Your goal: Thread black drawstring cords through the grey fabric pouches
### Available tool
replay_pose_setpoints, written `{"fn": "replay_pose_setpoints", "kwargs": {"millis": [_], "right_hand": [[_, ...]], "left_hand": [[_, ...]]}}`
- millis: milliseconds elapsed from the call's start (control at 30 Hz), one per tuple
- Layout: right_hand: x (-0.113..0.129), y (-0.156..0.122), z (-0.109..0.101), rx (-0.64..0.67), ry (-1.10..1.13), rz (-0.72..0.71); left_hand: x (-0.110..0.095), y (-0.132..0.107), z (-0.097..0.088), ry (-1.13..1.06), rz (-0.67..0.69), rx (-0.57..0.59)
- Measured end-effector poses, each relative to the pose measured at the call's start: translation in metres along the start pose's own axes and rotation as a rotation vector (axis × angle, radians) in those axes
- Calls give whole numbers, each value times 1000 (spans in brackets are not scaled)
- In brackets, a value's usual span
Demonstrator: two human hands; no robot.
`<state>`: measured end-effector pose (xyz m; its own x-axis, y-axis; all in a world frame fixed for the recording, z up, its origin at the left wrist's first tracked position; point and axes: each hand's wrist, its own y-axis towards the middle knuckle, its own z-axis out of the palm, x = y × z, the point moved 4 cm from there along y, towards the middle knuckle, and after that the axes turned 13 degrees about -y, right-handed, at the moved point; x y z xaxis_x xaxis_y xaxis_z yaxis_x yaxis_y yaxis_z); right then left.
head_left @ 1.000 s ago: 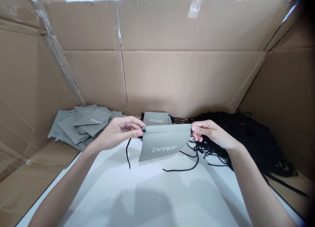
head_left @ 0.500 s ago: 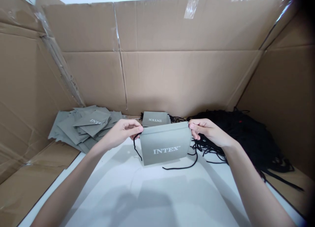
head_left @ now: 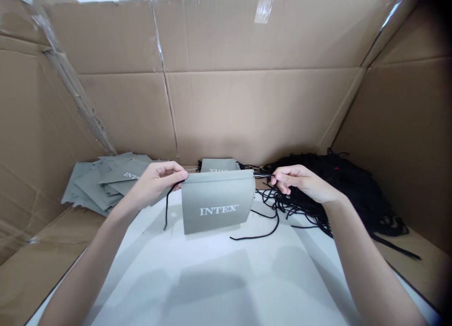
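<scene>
A grey pouch (head_left: 218,201) printed INTEX hangs above the white table (head_left: 197,279) between my hands. My left hand (head_left: 155,181) pinches its top left corner, where a black cord (head_left: 165,208) dangles down. My right hand (head_left: 300,181) is just off the pouch's top right corner, fingers pinched on a thin dark cord tip that comes out of the top hem. Another length of black cord (head_left: 257,234) trails on the table under the pouch.
A loose pile of grey pouches (head_left: 102,182) lies at the back left, a small stack of pouches (head_left: 219,165) behind the held one. A heap of black cords (head_left: 346,194) fills the back right. Cardboard walls (head_left: 247,109) enclose the table on three sides.
The pouch turned from tilted to hanging square and shifted left. My right hand let go of its corner and drew a little to the right, pinching the cord tip.
</scene>
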<state>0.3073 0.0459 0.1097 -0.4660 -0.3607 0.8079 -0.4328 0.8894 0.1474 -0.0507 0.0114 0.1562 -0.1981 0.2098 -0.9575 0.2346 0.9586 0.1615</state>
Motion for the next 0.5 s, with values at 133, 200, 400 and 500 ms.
{"fn": "replay_pose_setpoints", "kwargs": {"millis": [133,200,400,500], "right_hand": [[0,-7,-8,-6,-12,11],[-3,-10,-14,-32,-7,10],[-6,-15,-23,-58,-23,23],[1,-13,-18,-28,-40,27]], "left_hand": [[-2,1,-9,30,35,-22],[-4,0,-12,40,56,-29],[-5,2,-13,54,66,-2],[1,6,-9,61,79,17]]}}
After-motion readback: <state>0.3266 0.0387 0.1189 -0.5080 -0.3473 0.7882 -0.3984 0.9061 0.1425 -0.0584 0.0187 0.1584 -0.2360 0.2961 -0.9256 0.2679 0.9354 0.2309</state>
